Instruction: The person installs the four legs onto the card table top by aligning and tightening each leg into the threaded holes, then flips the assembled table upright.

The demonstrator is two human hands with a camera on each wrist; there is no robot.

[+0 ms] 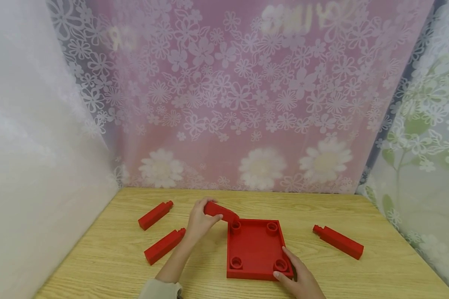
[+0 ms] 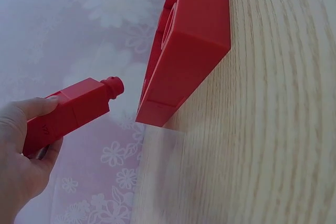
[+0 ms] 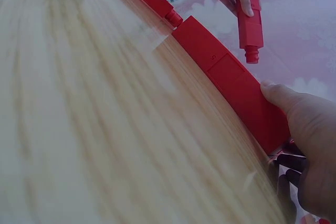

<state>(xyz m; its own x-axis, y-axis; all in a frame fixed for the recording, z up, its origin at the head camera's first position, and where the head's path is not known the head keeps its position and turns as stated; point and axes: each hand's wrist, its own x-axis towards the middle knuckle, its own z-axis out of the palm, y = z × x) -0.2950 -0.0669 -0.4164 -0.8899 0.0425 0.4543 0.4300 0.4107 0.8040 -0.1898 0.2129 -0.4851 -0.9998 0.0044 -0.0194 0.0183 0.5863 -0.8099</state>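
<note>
My left hand [image 1: 200, 220] holds a square red table leg [image 1: 221, 212] between thumb and fingers. The leg slants down to the right, its knobbed end at the far left corner of a red tabletop [image 1: 254, 245]. In the left wrist view that knobbed end stands apart from the tabletop [image 2: 189, 51]. The tabletop lies underside up, with a raised rim and a round socket [image 1: 236, 262] in each corner. At its near right corner my right hand [image 1: 299, 278] grips the edge, thumb on the near rim and fingers along the right side.
Two more red legs lie on the left, one farther back [image 1: 155, 216] and one nearer [image 1: 164, 246]. A third leg [image 1: 338, 241] lies on the right. The wooden table [image 1: 209, 286] meets a flowered curtain [image 1: 224, 104] at the back.
</note>
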